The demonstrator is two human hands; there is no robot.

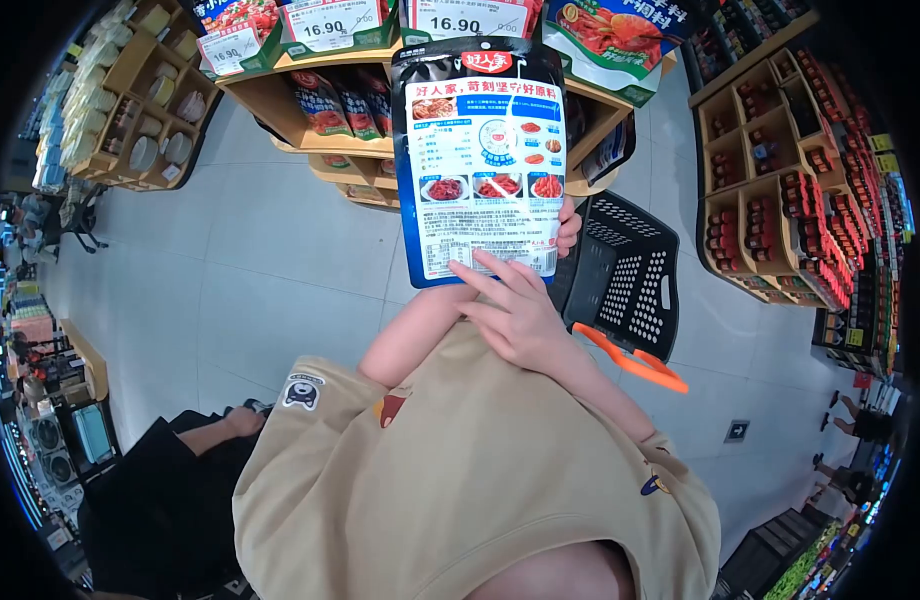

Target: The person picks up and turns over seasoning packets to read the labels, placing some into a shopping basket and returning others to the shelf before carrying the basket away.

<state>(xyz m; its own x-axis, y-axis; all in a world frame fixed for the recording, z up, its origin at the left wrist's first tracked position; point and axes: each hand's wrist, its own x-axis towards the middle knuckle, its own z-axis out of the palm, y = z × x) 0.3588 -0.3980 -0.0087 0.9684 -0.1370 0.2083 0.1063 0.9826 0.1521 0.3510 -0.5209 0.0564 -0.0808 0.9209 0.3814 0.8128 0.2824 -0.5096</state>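
A blue, black and white seasoning pouch [485, 130] is held upright before me, its printed back with small food pictures and text facing me. My left hand [569, 228] is closed on it from behind; the forearm passes beneath the pouch's lower edge and the fingertips curl at its right side. Most of that hand is hidden behind the pouch. Over the lower front, my right hand [520, 308] has its fingers extended and spread, the tips at the small print near the nutrition table.
Behind the pouch stands a wooden display shelf [250, 100] with similar pouches and price cards [332, 25]. A black basket [620, 270] with an orange handle [630, 358] is on the floor at right. A person in black [170, 510] is at lower left. Shelves of red jars [780, 215] line the right.
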